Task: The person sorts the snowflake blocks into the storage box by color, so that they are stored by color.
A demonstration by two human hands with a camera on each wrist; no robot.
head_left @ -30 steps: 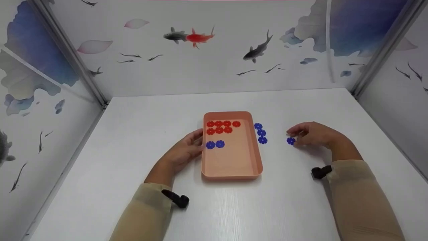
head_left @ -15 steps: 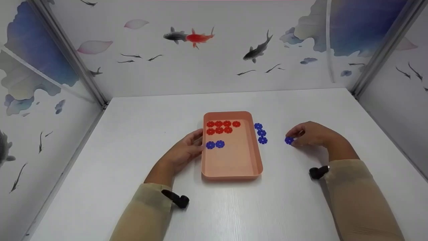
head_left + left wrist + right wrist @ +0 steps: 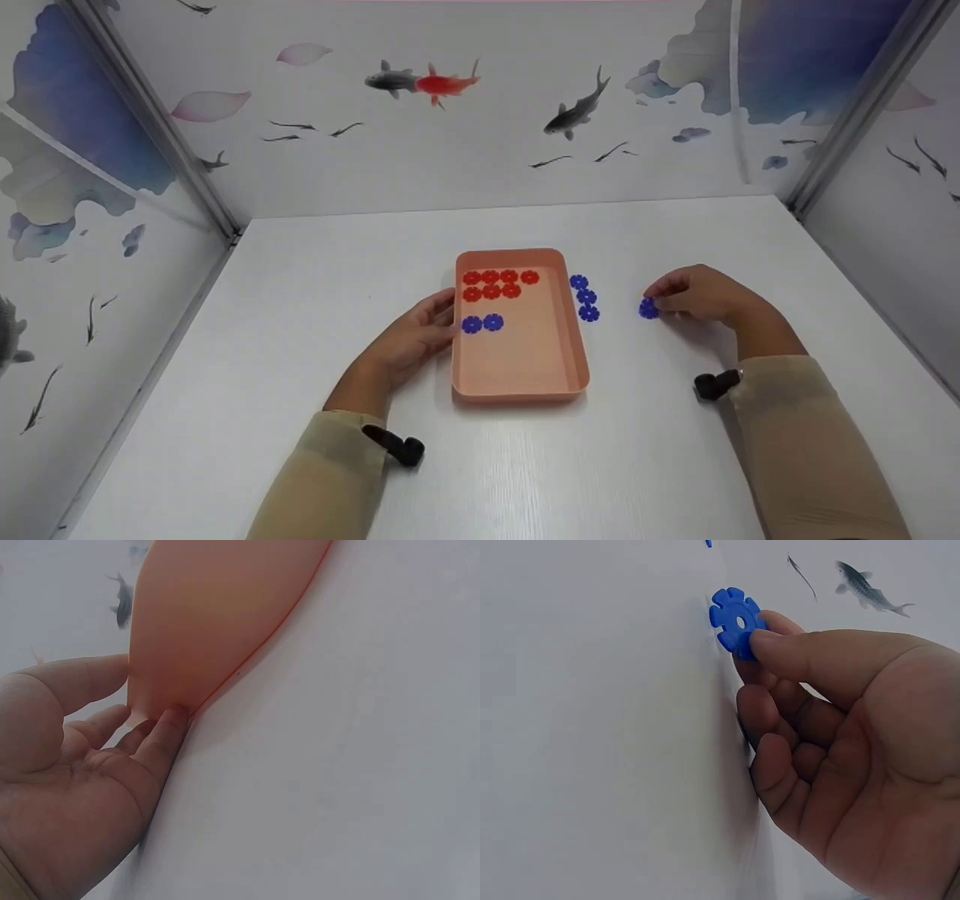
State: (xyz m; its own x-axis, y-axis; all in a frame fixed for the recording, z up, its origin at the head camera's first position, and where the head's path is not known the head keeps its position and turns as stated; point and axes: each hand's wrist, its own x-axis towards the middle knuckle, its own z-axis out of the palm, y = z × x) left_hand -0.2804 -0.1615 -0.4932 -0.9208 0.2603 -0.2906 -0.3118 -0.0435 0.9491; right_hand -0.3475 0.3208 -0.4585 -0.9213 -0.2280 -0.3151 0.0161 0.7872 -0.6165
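Note:
In the head view, a shallow pink tray [image 3: 525, 375] lies on the white table. Several red notched plastic discs [image 3: 491, 291] sit in two rows at its far end. Two blue notched discs [image 3: 482, 323] lie below them at the left wall. My left hand [image 3: 411, 341] rests against the tray's left side, its fingertips touching the outer wall [image 3: 217, 622]. To the right of the tray, my right hand [image 3: 701, 296] pinches one blue snowflake disc [image 3: 727, 619] between thumb and index finger. The other right fingers are curled under, holding nothing.
Three blue discs [image 3: 586, 297] lie in a short column on the table [image 3: 480, 480] just outside the tray's right wall. Printed panels [image 3: 487, 165] with fish and leaves stand at the back and on both sides.
My right hand has taken the blue disc between thumb and finger and lifted it slightly, tilting it up. The left hand and tray have stayed in place.

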